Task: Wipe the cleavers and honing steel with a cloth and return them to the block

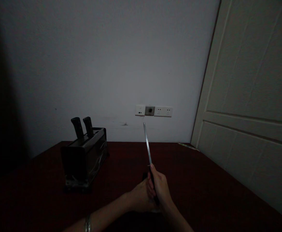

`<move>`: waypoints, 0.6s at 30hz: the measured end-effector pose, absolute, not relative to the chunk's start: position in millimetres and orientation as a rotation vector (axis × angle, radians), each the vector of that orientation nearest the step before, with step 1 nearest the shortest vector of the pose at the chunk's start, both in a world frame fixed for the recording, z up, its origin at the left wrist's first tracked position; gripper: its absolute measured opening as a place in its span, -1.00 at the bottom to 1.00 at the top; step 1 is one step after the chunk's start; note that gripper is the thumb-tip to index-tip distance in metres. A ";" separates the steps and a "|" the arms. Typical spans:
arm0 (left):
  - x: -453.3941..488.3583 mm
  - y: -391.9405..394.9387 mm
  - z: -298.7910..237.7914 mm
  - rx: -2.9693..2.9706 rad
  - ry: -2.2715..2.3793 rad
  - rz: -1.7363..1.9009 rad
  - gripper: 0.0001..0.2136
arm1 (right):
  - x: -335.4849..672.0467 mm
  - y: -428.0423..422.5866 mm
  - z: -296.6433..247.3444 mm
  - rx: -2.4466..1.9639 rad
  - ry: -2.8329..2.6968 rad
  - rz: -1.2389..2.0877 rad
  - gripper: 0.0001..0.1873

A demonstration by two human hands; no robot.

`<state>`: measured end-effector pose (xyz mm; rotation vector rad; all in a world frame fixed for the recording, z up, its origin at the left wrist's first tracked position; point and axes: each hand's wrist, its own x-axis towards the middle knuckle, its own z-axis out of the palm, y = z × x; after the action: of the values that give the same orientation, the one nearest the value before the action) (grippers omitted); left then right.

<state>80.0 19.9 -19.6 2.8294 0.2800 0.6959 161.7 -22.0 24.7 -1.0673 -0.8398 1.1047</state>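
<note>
Upright in my right hand (161, 187) is a honing steel (147, 145), a slim metal rod with a black handle. My fingers are wrapped round the handle, and the rod points up and slightly left toward the wall. My left hand (141, 195) is closed just left of and below the right one, touching or nearly touching it. A bit of something dark shows above its knuckles and a pale edge below it; what it holds is mostly hidden. A bracelet circles the left wrist.
On the left of the dark red table (126, 161) stands a black knife block (83, 158) with two black knife handles (83, 127) sticking up. Behind is a wall with sockets and a switch (154, 111). A thin flat strip (188, 146) lies at the back right, near a pale door (247, 96).
</note>
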 end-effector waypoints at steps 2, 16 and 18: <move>79.8 22.6 -22.2 2.881 0.338 0.692 -0.53 | 161.9 -23.3 27.4 -1.069 -0.845 1.105 -0.42; 69.1 19.7 -23.5 2.773 0.578 0.722 -0.65 | 158.8 -25.6 26.2 -1.062 -0.859 1.099 -0.39; 69.3 28.4 -19.3 2.510 0.706 0.726 -0.75 | 159.4 -24.0 24.6 -1.027 -0.886 1.120 -0.39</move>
<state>69.3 28.4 -19.3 2.5100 0.7063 0.7260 159.4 -24.0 24.6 -1.0273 -0.8860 1.1199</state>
